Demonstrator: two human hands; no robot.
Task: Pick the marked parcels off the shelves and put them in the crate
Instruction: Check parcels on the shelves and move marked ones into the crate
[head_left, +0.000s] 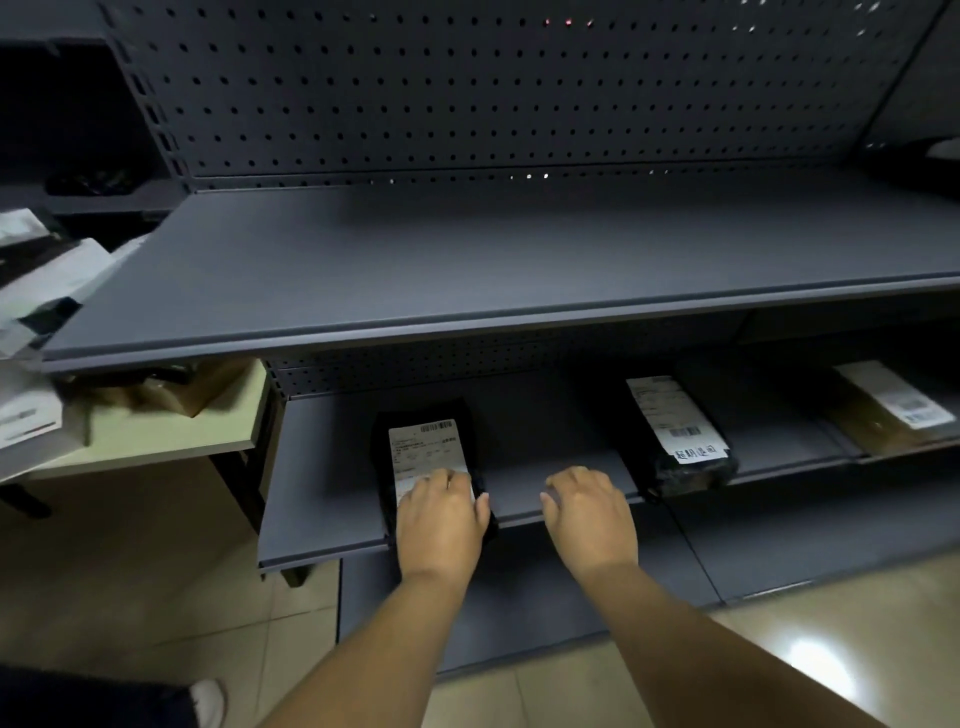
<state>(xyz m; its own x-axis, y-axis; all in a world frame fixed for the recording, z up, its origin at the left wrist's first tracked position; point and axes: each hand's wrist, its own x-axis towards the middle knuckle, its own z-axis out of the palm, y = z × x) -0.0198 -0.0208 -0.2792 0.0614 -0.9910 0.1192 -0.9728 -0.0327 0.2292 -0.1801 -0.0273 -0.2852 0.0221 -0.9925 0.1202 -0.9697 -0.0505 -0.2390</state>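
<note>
Head view, looking down at a dark grey shelving unit with a perforated back panel (467, 88). The left hand (441, 525) lies on the near end of a black parcel (431, 457) on the lower shelf (322, 499); its fingers (441, 480) are curled over the parcel's white shipping label (426, 447), and the thumb presses the parcel's right edge, so the hand grips the parcel. The parcel lies flat with its near end at the shelf's front lip, directly beneath those fingers; the barcode end of the label lies beyond the fingertips, toward the back panel.

The right hand (592, 514) hovers just to the right of the left hand, at the shelf's front edge, palm down. Its fingers are loosely bent and hold nothing; whether they touch the shelf cannot be told.

To the right of the right hand's fingers, near but apart, a second black parcel (680, 441) lies on the same shelf. It carries a white label and a strip of handwritten characters at its near end. Farther right, well apart, lies a brown parcel (888, 415) with a white label.

Above the fingers spans the upper shelf (493, 260). To the left of the left hand's fingers, well apart, a pale surface (171, 431) carries brown wrapped goods (171, 389). White and black mailer bags (47, 275) are heaped at the far left edge. Below the arms lies a tiled floor (130, 582); a shoe (208, 701) shows at the lower left.
</note>
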